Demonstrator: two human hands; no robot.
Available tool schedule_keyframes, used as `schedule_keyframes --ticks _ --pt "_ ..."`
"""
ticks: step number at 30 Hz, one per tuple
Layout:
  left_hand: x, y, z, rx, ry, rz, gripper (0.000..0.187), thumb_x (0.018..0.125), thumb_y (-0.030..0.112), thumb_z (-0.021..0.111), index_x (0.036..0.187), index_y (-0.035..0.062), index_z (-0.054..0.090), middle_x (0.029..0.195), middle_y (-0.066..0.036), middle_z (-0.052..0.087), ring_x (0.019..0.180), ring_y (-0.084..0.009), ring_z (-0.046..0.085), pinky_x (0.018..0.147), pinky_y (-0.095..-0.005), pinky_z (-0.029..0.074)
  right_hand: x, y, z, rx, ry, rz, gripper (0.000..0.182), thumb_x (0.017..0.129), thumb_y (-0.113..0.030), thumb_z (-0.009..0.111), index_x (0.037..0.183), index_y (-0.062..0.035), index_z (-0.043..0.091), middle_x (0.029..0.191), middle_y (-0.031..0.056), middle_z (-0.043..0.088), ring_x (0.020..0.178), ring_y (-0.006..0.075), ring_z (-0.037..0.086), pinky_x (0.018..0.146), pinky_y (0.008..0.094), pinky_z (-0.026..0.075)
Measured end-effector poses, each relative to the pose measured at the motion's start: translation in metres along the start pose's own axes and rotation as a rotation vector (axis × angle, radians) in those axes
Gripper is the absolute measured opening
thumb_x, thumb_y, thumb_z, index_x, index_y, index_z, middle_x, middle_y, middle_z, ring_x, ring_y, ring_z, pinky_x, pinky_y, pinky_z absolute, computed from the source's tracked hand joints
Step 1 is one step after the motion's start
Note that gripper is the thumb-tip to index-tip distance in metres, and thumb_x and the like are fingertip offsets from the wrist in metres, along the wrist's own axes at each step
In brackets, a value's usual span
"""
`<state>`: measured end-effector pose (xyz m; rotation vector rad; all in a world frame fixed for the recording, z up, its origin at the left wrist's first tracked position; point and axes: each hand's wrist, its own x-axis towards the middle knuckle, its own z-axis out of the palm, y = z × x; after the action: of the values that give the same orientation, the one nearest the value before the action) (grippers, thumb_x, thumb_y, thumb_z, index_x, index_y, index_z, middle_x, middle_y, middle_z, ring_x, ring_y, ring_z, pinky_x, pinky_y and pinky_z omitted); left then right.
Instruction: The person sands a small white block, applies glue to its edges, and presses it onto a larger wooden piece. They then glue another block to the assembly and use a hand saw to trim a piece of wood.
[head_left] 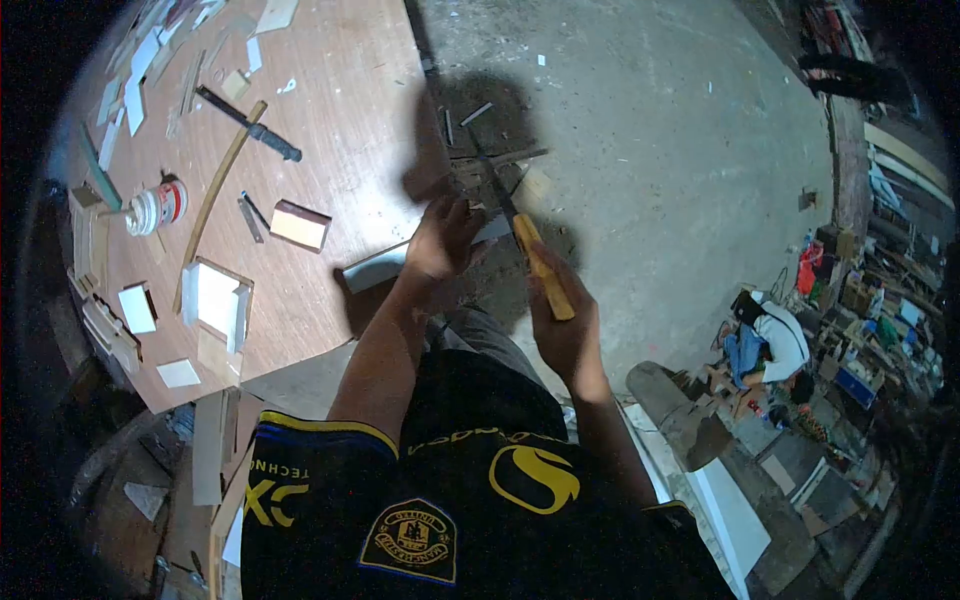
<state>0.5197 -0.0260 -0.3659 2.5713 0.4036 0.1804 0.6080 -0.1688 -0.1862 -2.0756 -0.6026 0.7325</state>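
My left hand (442, 240) is closed over a white-faced board (378, 268) at the right edge of the table. One end of the board lies over the tabletop and the other reaches out past the edge. My right hand (572, 335) grips the yellow wooden handle of a tool (541, 262) with a long, narrow dark blade. The blade slants up and away to the left, its tip over the floor beyond the table edge. It passes just right of my left fingers, near the board's outer end.
On the wooden table (330, 100) lie a dark-handled blade (250, 124), a curved wooden strip (222, 185), a small block (300, 226), a white jar (157, 207) and several offcuts. A person (775, 340) crouches at right among piled tools and scrap. Boards (735, 520) lean beside my right side.
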Motion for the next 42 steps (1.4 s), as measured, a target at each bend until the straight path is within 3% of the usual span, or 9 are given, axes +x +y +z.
schedule_keyframes --ticks 3,6,9,15,18,24,28,36,42 --pt "-0.006 -0.003 0.011 -0.490 0.110 -0.156 0.052 0.082 0.042 0.065 0.122 0.0104 0.058 0.121 -0.017 0.053 0.114 -0.0384 0.048 0.100 -0.0452 0.039 -0.006 0.000 0.000 -0.003 0.002 0.008 0.033 0.093 -0.006 0.056 0.126 -0.0025 0.055 0.119 0.0218 0.062 0.109 0.0256 0.061 0.089 0.0338 0.050" --pt "0.000 0.001 -0.010 -0.093 -0.182 -0.147 0.053 0.081 0.043 0.066 0.121 0.0089 0.060 0.125 -0.021 0.052 0.115 -0.0398 0.047 0.099 -0.0452 0.039 -0.017 -0.004 -0.007 -0.014 -0.016 0.083 0.035 0.092 -0.005 0.057 0.127 -0.0036 0.053 0.120 0.0218 0.062 0.111 0.0306 0.062 0.088 0.0360 0.051" --pt "-0.009 -0.016 0.032 -0.205 0.023 -0.215 0.052 0.078 0.043 0.068 0.116 0.0082 0.064 0.127 -0.024 0.049 0.117 -0.0421 0.045 0.098 -0.0464 0.039 -0.037 -0.012 -0.020 -0.045 -0.032 0.075 0.037 0.091 -0.003 0.059 0.127 -0.0033 0.052 0.120 0.0209 0.062 0.110 0.0309 0.062 0.087 0.0365 0.052" --pt "-0.004 -0.019 0.017 0.068 -0.228 0.044 0.054 0.077 0.047 0.066 0.113 0.0080 0.066 0.124 -0.026 0.049 0.115 -0.0454 0.045 0.098 -0.0499 0.039 -0.085 -0.008 -0.044 -0.032 -0.080 0.135 0.038 0.089 -0.003 0.060 0.126 -0.0018 0.052 0.120 0.0197 0.063 0.109 0.0293 0.063 0.088 0.0359 0.052" --pt "0.003 -0.004 -0.001 -0.123 -0.260 -0.116 0.051 0.080 0.048 0.062 0.113 0.0090 0.066 0.122 -0.025 0.050 0.114 -0.0459 0.046 0.098 -0.0516 0.038 -0.098 -0.008 -0.050 -0.102 -0.149 0.183 0.037 0.090 -0.003 0.059 0.126 -0.0005 0.052 0.119 0.0194 0.063 0.108 0.0287 0.064 0.088 0.0351 0.052" --pt "0.000 -0.002 0.007 -0.045 0.003 0.001 0.046 0.084 0.043 0.061 0.115 0.0085 0.065 0.118 -0.024 0.052 0.113 -0.0450 0.047 0.099 -0.0521 0.038 -0.136 0.010 -0.055 0.019 0.302 -0.134 0.031 0.090 -0.041 0.063 0.079 -0.0114 0.060 0.066 0.0031 0.059 0.060 0.0099 0.059 0.056 0.0229 0.047" --pt "0.000 -0.006 0.011 0.066 0.046 0.012 0.048 0.082 0.042 0.064 0.114 0.0059 0.064 0.114 -0.024 0.054 0.111 -0.0446 0.048 0.098 -0.0509 0.040 -0.194 -0.033 -0.099 0.260 0.196 0.338 0.046 0.088 -0.020 0.069 0.124 0.0057 0.056 0.116 0.0157 0.064 0.107 0.0206 0.061 0.099 0.0352 0.043" --pt "-0.002 -0.007 0.019 0.105 0.202 -0.030 0.048 0.077 0.041 0.071 0.106 0.0031 0.064 0.109 -0.024 0.056 0.105 -0.0417 0.052 0.095 -0.0458 0.044 -0.117 -0.024 -0.083 -0.096 0.147 -0.097 0.040 0.086 0.002 0.059 0.126 0.0013 0.055 0.115 0.0185 0.065 0.104 0.0228 0.064 0.088 0.0307 0.049" --pt "0.001 -0.005 0.011 0.061 0.240 0.010 0.042 0.075 0.035 0.073 0.101 0.0039 0.063 0.100 -0.019 0.055 0.099 -0.0396 0.052 0.088 -0.0454 0.046 -0.069 -0.008 -0.047 -0.094 0.079 0.008 0.039 0.086 0.001 0.064 0.124 0.0006 0.056 0.114 0.0160 0.067 0.103 0.0192 0.065 0.086 0.0291 0.049"
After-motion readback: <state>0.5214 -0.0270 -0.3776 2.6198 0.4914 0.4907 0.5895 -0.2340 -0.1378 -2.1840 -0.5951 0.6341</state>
